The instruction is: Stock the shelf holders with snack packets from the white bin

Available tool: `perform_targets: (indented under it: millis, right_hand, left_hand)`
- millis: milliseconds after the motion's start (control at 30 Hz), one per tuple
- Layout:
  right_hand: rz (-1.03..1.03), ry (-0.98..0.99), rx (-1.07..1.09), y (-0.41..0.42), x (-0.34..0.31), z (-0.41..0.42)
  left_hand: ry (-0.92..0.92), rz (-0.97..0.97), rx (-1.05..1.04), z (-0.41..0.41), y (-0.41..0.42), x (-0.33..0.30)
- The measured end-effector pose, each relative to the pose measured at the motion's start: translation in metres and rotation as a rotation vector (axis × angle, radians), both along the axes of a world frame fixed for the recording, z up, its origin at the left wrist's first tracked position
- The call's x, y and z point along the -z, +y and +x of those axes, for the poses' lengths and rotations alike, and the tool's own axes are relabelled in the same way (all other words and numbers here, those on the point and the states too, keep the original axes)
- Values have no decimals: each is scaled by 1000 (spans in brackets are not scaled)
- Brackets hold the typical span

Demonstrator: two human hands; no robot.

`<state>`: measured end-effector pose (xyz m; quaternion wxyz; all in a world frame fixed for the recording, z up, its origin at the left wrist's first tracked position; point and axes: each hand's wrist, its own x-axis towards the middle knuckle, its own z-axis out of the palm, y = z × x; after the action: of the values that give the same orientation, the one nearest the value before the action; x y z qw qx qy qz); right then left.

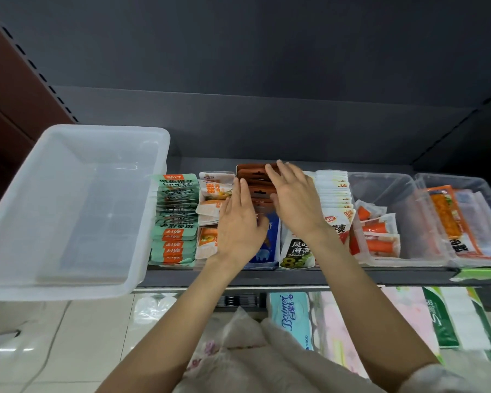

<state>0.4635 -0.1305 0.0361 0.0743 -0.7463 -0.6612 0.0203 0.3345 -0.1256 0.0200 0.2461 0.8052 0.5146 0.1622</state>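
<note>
Dark grey shop shelf (295,275) carries one big see-through white plastic bin (68,211) at the left, and no packets show inside it. Beside the bin stand rows of snack packets: one green row (176,219), one white and orange row (213,211), one brown row (257,181). Two hands reach in. Left hand (240,222) and right hand (294,199) lie flat on the brown packets, fingers straight, grip apart. Two clear tubs (403,217) sit to the right.
</note>
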Motion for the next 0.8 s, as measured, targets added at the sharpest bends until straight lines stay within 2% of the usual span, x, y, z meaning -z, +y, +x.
perform_targets:
  millis: [133,233,367,500,667,733,800]
  right_hand:
    - [72,78,69,12,-3,7]
    - [63,47,78,23,-4,6]
    - [76,24,41,25,-8,14]
    - [190,75,-26,18,-14,27]
    - [-79,-169,-164,13,-1,19]
    - [-93,-213,-132,18,4,16]
    - [-22,-221,-119,24,4,15]
  left_hand:
    - [28,26,2,-5,-1,4]
    - [31,39,6,-6,0,3]
    - [51,38,30,-9,-1,-1]
    - [67,40,10,-13,-4,-5]
    - [193,46,40,-2,-8,-4]
    - [295,82,63,1,-11,-1]
    - [348,108,69,1,-12,0]
